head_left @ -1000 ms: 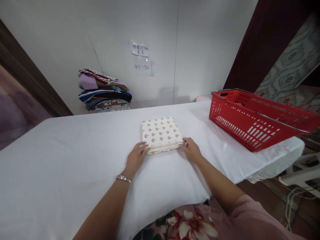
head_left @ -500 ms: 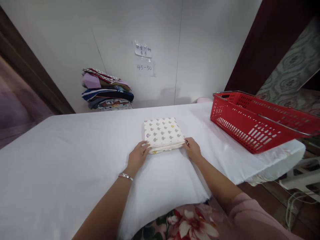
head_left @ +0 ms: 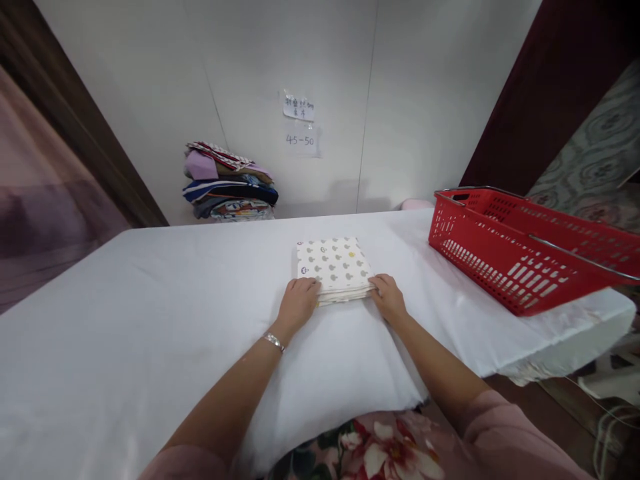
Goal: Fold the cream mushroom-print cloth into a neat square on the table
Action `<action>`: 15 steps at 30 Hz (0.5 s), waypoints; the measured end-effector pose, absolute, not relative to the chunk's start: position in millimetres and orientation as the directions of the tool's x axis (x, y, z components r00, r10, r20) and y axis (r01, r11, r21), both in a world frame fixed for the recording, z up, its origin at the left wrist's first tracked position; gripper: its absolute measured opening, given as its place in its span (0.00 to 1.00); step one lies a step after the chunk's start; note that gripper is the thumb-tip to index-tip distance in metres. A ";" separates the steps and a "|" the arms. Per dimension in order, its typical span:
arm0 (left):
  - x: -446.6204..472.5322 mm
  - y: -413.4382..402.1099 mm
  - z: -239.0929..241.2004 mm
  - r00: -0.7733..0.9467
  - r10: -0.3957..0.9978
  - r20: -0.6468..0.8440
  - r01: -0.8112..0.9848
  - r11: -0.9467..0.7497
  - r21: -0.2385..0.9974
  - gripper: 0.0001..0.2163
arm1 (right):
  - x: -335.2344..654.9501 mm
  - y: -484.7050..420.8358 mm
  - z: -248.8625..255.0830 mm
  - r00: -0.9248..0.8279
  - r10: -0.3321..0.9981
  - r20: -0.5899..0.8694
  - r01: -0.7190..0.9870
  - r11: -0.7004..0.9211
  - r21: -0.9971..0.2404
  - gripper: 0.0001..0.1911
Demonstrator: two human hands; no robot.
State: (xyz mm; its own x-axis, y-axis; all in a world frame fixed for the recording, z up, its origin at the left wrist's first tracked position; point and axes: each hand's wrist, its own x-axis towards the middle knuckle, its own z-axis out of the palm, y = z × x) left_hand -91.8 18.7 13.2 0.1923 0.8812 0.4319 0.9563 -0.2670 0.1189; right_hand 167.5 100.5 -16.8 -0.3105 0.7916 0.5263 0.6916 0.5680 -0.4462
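A folded cream cloth (head_left: 334, 265) printed with small grey shapes lies in the middle of the white-covered table (head_left: 150, 300). My left hand (head_left: 299, 304) grips its near left corner, fingers curled over the edge. At the near right corner, my right hand (head_left: 387, 299) is closed on the folded layers. A silver bracelet sits on my left wrist.
A red plastic basket (head_left: 520, 243) with metal handles stands at the table's right end. A stack of folded clothes (head_left: 227, 191) rests against the white wall at the back left. Two paper notes (head_left: 300, 123) are stuck on the wall. A dark door frame stands at right.
My left hand has closed further over the cloth's near left corner. The camera has shifted, so everything sits slightly more to the right.
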 end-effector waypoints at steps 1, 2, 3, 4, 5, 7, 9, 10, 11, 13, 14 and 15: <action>-90.6 19.9 13.3 0.187 0.882 0.433 0.955 -0.266 0.128 0.14 | 167.6 100.5 -16.3 -0.302 0.796 0.524 0.693 0.561 -0.453 0.17; -89.7 20.8 12.8 0.177 0.882 0.437 0.955 -0.261 0.140 0.13 | 167.8 100.5 -15.8 -0.293 0.802 0.520 0.694 0.552 -0.462 0.17; -89.1 21.4 11.5 0.161 0.883 0.441 0.956 -0.251 0.154 0.12 | 168.0 100.5 -15.5 -0.285 0.809 0.514 0.693 0.544 -0.473 0.16; -88.8 21.6 9.8 0.142 0.884 0.446 0.956 -0.239 0.169 0.12 | 168.2 100.5 -15.4 -0.279 0.816 0.507 0.691 0.537 -0.484 0.16; -88.8 21.5 7.7 0.123 0.885 0.449 0.956 -0.227 0.186 0.12 | 168.4 100.7 -15.5 -0.276 0.820 0.501 0.688 0.533 -0.493 0.16; -89.4 20.7 3.8 0.098 0.887 0.451 0.953 -0.214 0.214 0.12 | 168.6 101.2 -16.2 -0.275 0.825 0.494 0.683 0.529 -0.504 0.15; -90.2 19.7 1.3 0.093 0.889 0.448 0.950 -0.214 0.227 0.12 | 168.6 101.6 -16.8 -0.280 0.825 0.491 0.681 0.531 -0.505 0.15; -90.4 19.3 0.8 0.094 0.889 0.448 0.950 -0.214 0.227 0.12 | 168.6 101.7 -17.0 -0.280 0.825 0.491 0.680 0.531 -0.506 0.15; -90.5 19.2 0.9 0.096 0.889 0.448 0.951 -0.215 0.224 0.12 | 168.4 101.7 -16.9 -0.280 0.825 0.491 0.678 0.532 -0.507 0.14; -90.0 19.8 2.4 0.107 0.887 0.450 0.952 -0.221 0.210 0.12 | 168.1 101.6 -16.5 -0.281 0.824 0.492 0.673 0.534 -0.511 0.14; -89.2 20.5 3.6 0.116 0.885 0.450 0.953 -0.227 0.201 0.11 | 167.9 101.6 -16.3 -0.281 0.825 0.490 0.673 0.534 -0.512 0.14; -88.2 21.5 4.9 0.126 0.884 0.450 0.953 -0.234 0.193 0.11 | 167.8 101.5 -16.2 -0.283 0.826 0.488 0.674 0.533 -0.512 0.15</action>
